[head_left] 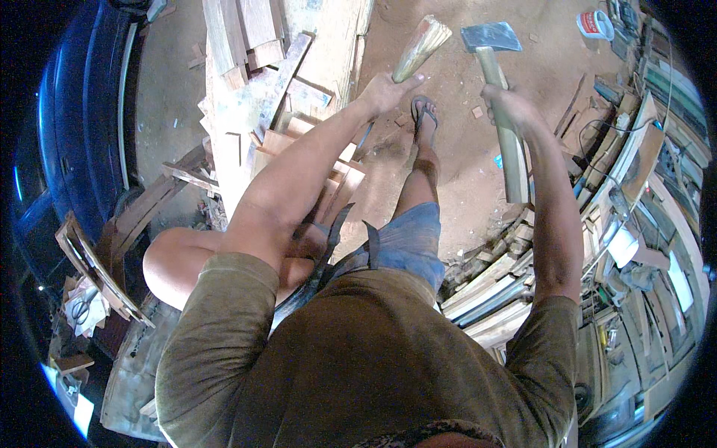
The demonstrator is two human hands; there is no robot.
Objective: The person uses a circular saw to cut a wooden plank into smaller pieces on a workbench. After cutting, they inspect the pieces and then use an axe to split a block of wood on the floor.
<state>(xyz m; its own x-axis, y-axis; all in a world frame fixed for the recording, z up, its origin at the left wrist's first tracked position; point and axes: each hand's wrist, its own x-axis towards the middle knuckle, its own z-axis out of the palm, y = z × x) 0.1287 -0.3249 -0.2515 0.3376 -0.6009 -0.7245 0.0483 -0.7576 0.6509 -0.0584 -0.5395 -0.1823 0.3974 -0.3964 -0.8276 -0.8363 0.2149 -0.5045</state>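
Observation:
My right hand [511,106] is wrapped around the pale wooden handle of a hatchet [514,160]. Its grey metal head [491,36] points away from me, and the handle's broad end hangs down past my wrist. In my left hand [388,92] is a short, rough piece of wood [423,49], narrow at my grip and wider at its far end. The wood and the hatchet head are apart, side by side above the dirt floor.
At left stands a pale workbench [228,142] with several boards [261,30] on it. Stacked timber [493,287] lines the right side. A white bucket [595,25] sits far right. My sandaled foot [424,112] is on the ground. A blue vehicle [86,97] stands far left.

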